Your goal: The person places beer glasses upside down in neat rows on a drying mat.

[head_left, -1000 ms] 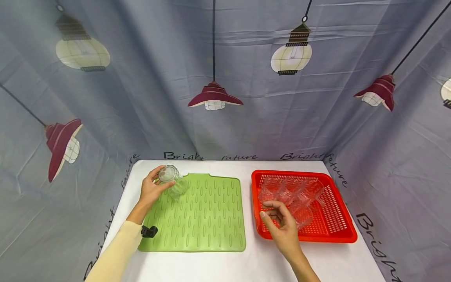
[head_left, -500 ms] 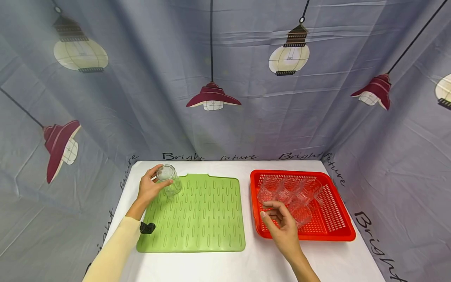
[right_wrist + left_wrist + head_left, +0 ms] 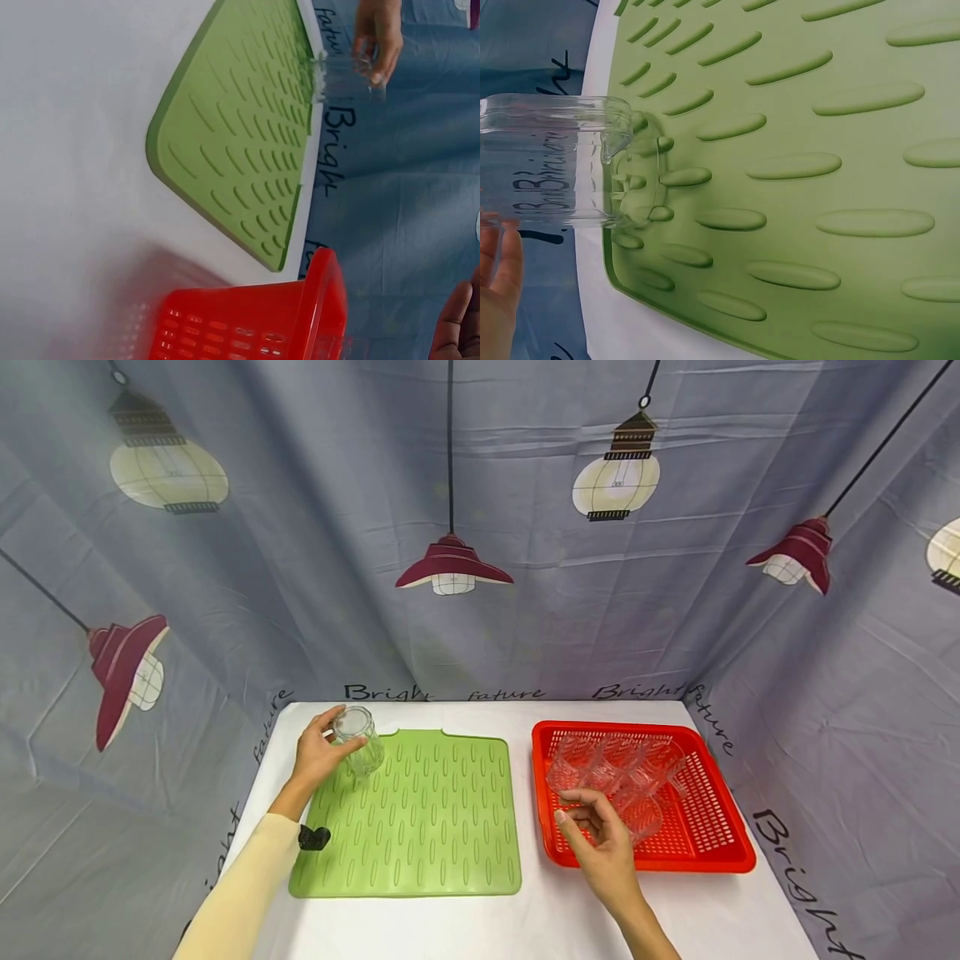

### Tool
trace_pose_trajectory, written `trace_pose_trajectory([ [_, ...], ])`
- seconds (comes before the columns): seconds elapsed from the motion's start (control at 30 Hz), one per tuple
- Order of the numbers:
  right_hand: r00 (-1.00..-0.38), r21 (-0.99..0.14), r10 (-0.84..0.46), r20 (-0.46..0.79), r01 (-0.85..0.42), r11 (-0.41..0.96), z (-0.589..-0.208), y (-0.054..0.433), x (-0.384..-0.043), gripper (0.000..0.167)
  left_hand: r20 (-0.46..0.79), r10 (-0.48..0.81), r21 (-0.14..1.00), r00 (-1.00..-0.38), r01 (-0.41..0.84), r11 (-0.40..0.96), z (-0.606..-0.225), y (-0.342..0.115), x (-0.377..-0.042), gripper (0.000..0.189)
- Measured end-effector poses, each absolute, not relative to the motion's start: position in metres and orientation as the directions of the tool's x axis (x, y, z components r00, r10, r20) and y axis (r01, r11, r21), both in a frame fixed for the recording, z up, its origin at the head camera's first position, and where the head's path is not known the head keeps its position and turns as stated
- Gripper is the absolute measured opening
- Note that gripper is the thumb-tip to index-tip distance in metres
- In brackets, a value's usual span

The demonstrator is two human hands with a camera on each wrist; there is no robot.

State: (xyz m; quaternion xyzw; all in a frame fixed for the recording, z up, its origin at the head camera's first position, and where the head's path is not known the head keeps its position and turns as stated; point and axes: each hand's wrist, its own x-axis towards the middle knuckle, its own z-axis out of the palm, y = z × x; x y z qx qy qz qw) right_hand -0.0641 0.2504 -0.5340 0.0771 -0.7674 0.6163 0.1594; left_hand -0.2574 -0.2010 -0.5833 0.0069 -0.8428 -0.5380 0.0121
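Observation:
At the far left corner of the ribbed green mat, my left hand grips a clear drinking glass near its base, thumb on one side and fingers on the other. The glass stands bottom up; in the left wrist view its rim end meets the mat's ribs. My right hand hovers over the near left part of the red basket, fingers loosely bent and holding nothing. Several clear glasses lie in the basket, the nearest partly hidden behind that hand.
The mat and basket lie on a white-covered table, with a strip of cloth between them. A grey-blue curtain printed with lamps hangs behind and at both sides. A black device sits at the left wrist.
My left hand has shifted the glass slightly left and back, turning it from tilted to nearly upright, bottom up. The right hand has stayed in place.

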Motion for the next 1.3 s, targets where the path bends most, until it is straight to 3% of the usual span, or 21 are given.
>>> trace_pose_trajectory([
  [0.67, -0.942, -0.932, 0.095, 0.322, -0.298, 0.204, -0.535, 0.250, -0.066, 0.032, 0.050, -0.060, 0.931, -0.997, 0.025, 0.365, -0.589, -0.196, -0.266, 0.083],
  [1.3, -0.943, -0.935, 0.096, 0.319, -0.296, 0.196, -0.536, 0.250, -0.067, 0.033, -0.046, 0.140, 0.907, -0.989, 0.017, 0.421, -0.573, -0.202, -0.272, 0.086],
])
